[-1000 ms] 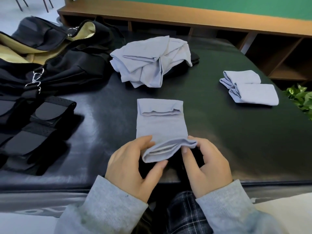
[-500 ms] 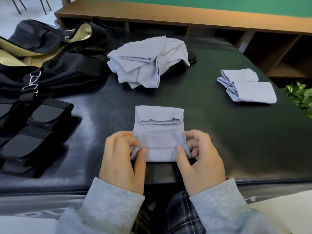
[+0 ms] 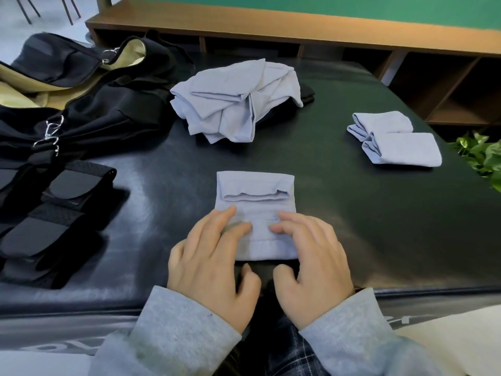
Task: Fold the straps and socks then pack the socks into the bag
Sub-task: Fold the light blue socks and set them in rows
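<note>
A pale blue sock (image 3: 256, 196) lies folded into a small rectangle on the black table (image 3: 352, 213), near its front edge. My left hand (image 3: 214, 261) and my right hand (image 3: 311, 259) both press flat on the sock's near half, fingers stretched over the fold. A loose pile of unfolded pale blue socks (image 3: 235, 101) sits further back. Two folded socks (image 3: 395, 142) lie at the right. The black bag (image 3: 81, 85), open with a tan lining, is at the far left. Folded black straps (image 3: 54, 213) lie at the left edge.
A wooden shelf unit (image 3: 298, 31) runs behind the table. A green plant (image 3: 482, 156) pokes in at the right edge. Metal clips (image 3: 50, 134) hang on the bag. Something dark lies under the sock pile at the back.
My hands lifted the sock's near end, folded it over away from me, and now press it flat instead of pinching it.
</note>
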Demonstrator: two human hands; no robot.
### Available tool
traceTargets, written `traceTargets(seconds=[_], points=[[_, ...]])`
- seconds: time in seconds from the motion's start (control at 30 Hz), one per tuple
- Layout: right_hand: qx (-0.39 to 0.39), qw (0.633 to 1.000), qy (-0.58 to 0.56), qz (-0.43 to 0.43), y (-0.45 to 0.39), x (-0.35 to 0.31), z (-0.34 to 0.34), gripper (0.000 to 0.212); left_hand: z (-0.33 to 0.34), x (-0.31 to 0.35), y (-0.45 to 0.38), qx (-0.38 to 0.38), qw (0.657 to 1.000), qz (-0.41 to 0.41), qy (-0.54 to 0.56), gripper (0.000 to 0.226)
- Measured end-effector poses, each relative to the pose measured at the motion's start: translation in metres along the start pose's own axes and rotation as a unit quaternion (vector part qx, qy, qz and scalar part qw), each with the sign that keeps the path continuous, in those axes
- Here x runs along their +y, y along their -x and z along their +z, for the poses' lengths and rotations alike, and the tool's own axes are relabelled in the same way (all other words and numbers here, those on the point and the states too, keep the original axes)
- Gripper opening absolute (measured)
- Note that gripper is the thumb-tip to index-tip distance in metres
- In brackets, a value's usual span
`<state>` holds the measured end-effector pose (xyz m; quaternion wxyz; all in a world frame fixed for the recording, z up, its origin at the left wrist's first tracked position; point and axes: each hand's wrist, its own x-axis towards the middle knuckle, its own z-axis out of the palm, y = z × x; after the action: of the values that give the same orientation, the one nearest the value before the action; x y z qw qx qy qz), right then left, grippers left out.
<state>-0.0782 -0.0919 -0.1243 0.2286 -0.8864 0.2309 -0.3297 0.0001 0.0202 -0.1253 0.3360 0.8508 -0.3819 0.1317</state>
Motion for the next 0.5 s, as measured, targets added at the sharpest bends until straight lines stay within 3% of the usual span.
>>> traceTargets(seconds=[0.27,0.5], points=[[0.019,1.000,0.000,0.009,-0.0001,0.0056,0.0023,0.039,0.0013,-0.0040,-0.0012,0.020,0.999,-0.012,0.021,0.048],[0.026,0.999,-0.037,0.028,0.0005,0.0057,0.0000,0.025,0.0019,-0.0063,0.0007,0.066,0.988,-0.050,0.132,0.042]])
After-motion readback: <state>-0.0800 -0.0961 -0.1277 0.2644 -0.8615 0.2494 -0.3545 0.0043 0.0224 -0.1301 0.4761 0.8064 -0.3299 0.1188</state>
